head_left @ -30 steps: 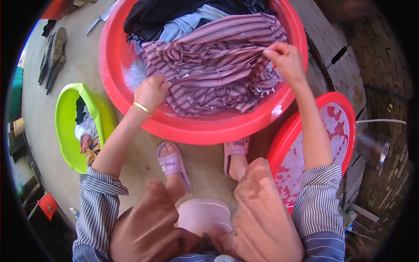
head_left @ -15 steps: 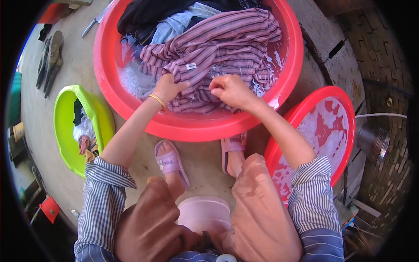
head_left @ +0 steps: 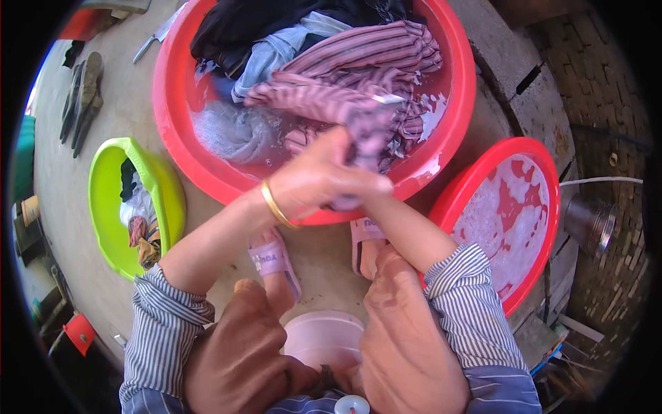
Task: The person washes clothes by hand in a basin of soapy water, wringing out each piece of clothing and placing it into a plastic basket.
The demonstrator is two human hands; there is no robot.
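A pink garment with dark stripes (head_left: 372, 52) lies in the large red basin (head_left: 452, 148), partly in the water. My left hand (head_left: 324, 176), with a yellow bangle at the wrist, grips a bunched part of it and lifts it near the basin's front rim. The lifted cloth is blurred by motion. My right hand (head_left: 378, 201) is crossed close behind the left one, and its fingers are hidden. Beyond the striped garment lie a light blue cloth (head_left: 272, 55) and black clothes (head_left: 234, 27). Foamy water (head_left: 234, 131) shows at the basin's left.
On the left stands a lime green tub (head_left: 103, 207) with small clothes in it. A second red basin (head_left: 548, 179) with suds leans at the right. Farther back lie dark gloves (head_left: 81, 103) and a knife (head_left: 162, 31). A pink bucket (head_left: 321, 338) sits between my knees.
My left hand has swung right across the right hand, pulling up the striped garment. The cloth's left part has shifted right, uncovering foamy water. My right hand has come down behind the left.
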